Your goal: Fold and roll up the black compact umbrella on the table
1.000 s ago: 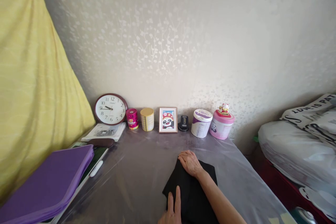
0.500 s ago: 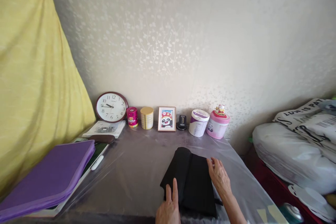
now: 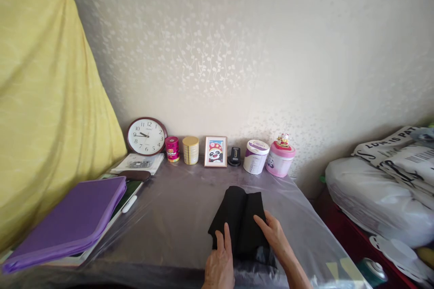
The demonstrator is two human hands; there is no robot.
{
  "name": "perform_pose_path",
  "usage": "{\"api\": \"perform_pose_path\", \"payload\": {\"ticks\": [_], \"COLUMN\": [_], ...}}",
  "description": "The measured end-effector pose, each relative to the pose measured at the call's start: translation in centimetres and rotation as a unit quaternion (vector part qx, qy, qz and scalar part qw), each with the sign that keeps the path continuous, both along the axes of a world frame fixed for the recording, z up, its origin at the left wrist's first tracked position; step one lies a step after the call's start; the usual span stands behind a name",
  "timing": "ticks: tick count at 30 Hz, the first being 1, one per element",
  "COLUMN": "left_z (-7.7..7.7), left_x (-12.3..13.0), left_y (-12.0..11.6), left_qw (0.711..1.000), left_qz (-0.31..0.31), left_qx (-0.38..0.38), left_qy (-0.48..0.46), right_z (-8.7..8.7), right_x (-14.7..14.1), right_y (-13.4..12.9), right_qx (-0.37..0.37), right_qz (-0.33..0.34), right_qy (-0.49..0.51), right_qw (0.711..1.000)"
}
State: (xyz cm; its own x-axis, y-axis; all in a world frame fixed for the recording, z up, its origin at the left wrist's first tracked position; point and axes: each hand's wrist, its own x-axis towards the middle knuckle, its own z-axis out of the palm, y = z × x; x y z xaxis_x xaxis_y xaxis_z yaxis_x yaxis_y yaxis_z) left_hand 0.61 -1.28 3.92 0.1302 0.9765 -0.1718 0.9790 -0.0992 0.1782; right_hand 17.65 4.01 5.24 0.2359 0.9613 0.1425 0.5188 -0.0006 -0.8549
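"Facing which way was the cloth point(image 3: 233, 219) on your feed?"

"Away from me. I had it on the near part of the table point(image 3: 169, 216), a little right of centre, its long axis running from close to the front edge toward the wall point(image 3: 305, 63). The far end pointed roughly at the stand point(image 3: 234, 156), between the frame point(image 3: 216, 151) and the white tub point(image 3: 256, 159)."

"Dead straight?"

"Nearly. A crease ran lengthwise down it, leaning slightly left toward the near end. I saw a rounded far end left of that crease and a square corner right of it, and the left edge slanted outward as it came nearer."

"And the fingers?"

"The left hand point(image 3: 220, 257) was at the near left side, two fingers stretched out loosely over the cloth. The right hand point(image 3: 276, 235) was at the right edge, thumb on top, the other fingers partly hidden along the edge; from my seat I couldn't tell whether they pinched it."

"What lay around?"

"Well to the left I had the purple folder point(image 3: 71, 219). Behind, the clock point(image 3: 147, 136) leaned on the wall, with the red can point(image 3: 172, 149) just beside it."
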Motion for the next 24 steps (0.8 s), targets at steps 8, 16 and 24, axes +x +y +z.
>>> {"api": "perform_pose_path", "payload": {"ticks": [8, 16, 24], "left_z": [-1.5, -2.5, -2.5], "left_x": [0.5, 0.4, -1.8], "left_y": [0.2, 0.7, -0.2], "left_qw": [0.999, 1.0, 0.995], "left_qz": [0.009, -0.001, -0.02], "left_qx": [0.033, 0.022, 0.025], "left_qy": [0.014, -0.001, -0.091], "right_z": [0.0, -1.3, -0.5], "right_x": [-5.3, -7.6, -8.2], "right_y": [3.4, 5.5, 5.4], "right_qx": [0.013, -0.02, -0.075], "right_qz": [0.071, 0.085, 0.11], "right_qy": [0.042, -0.091, -0.195], "right_qw": [0.996, 0.992, 0.972]}}
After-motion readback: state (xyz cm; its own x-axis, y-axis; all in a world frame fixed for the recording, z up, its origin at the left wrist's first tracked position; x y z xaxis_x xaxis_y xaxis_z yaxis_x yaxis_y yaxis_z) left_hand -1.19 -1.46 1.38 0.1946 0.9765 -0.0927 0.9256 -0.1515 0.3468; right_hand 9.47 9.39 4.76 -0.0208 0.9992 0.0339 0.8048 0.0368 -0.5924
